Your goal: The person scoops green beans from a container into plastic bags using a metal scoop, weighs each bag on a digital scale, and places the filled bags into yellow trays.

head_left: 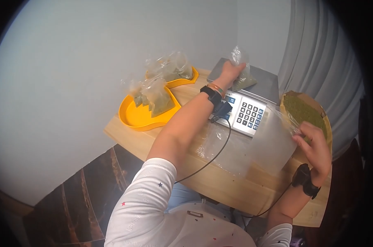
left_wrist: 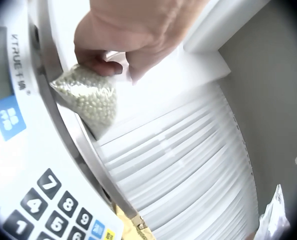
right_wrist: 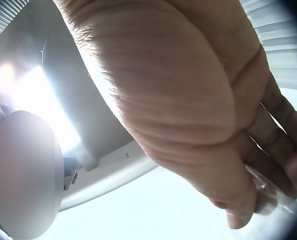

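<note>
My left hand (head_left: 231,74) grips the upper part of a clear bag of small green beans (head_left: 245,81) over the scale's metal platform (head_left: 265,78). The left wrist view shows the round beans (left_wrist: 93,97) bunched in the bag's corner below the curled fingers of that hand (left_wrist: 133,30). Over on the right, my right hand (head_left: 316,144) pinches the edge of a thin clear plastic bag (head_left: 273,138), which hangs flat beside the keypad and overlaps the scale's corner. In the right wrist view, my palm (right_wrist: 173,85) fills most of the picture, with a bit of film at the fingertips.
Two yellow scoop-shaped trays (head_left: 131,117) (head_left: 196,76) on the left bear several filled bags (head_left: 159,99). More clear plastic (head_left: 223,152) lies on the wooden table (head_left: 203,177) before the scale. A yellow-rimmed container (head_left: 329,123) of loose green beans stands at the right, near a curtain (head_left: 314,49).
</note>
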A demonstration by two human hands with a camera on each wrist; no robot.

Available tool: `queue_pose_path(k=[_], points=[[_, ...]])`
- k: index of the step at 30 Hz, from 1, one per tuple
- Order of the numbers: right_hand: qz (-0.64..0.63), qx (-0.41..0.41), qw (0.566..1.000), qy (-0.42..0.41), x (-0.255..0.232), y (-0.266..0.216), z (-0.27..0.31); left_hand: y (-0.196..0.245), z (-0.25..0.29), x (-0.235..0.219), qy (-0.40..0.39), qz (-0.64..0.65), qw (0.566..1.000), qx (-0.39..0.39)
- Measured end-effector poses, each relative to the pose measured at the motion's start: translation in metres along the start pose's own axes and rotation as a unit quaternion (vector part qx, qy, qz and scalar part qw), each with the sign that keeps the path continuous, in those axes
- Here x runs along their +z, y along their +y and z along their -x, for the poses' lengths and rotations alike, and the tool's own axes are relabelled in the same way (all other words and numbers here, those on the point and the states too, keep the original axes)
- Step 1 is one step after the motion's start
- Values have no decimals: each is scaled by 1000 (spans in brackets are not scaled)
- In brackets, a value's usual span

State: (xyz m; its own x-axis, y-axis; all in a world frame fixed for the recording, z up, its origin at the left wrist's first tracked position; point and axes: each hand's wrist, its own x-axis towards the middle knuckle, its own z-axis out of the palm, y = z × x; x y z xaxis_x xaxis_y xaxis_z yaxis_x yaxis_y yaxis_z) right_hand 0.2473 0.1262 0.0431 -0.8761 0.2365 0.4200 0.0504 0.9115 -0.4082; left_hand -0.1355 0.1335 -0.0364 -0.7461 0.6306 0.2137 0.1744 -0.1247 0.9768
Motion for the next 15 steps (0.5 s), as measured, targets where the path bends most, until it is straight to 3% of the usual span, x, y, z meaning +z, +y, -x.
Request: queue_pose_path(k=[5,8,15], points=[[8,18,1000,-2,0,-2,-1,11,29,-23,-21,44,999,-17],[-1,1,1000,3,3,0,-1,27,54,-52,-34,25,998,39],[-11,13,1000,-5,6,-8,-1,55,101,-172,-38,-158,985,51]])
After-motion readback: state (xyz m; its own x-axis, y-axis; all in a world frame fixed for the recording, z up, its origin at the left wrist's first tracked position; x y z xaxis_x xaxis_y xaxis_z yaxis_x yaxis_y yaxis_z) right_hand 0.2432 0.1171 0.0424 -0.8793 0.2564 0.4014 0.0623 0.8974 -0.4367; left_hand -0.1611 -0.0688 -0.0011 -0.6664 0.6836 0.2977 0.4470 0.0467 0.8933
